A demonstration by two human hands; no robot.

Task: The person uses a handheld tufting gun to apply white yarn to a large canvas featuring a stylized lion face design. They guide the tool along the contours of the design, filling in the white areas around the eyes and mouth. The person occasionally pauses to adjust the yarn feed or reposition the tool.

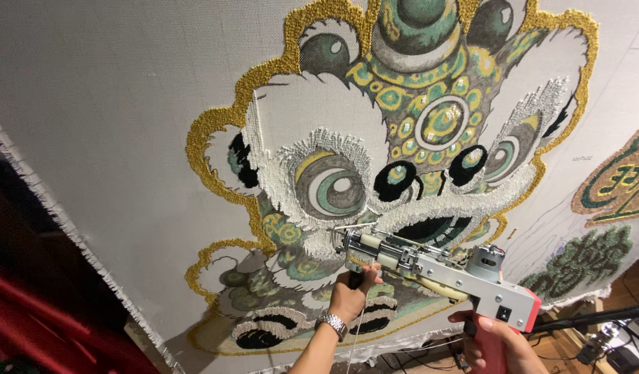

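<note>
The left hand (348,294) is clenching the black front handle of a tufting gun (437,270) while the right hand (496,346) is grasping its red rear grip, pressing its tip against a stretched canvas (111,138) bearing a lion-dance design (403,152).

A stretched grey cloth (104,104) carries the work. On it sits a tufted lion face (403,159), part finished, with a gold outline (215,131) around it. Right of the lion lie a green-and-gold patch (621,183) and, below that, a dark green patch (586,260). Left of the lion, the cloth's frayed edge (63,221) runs diagonally.
</note>
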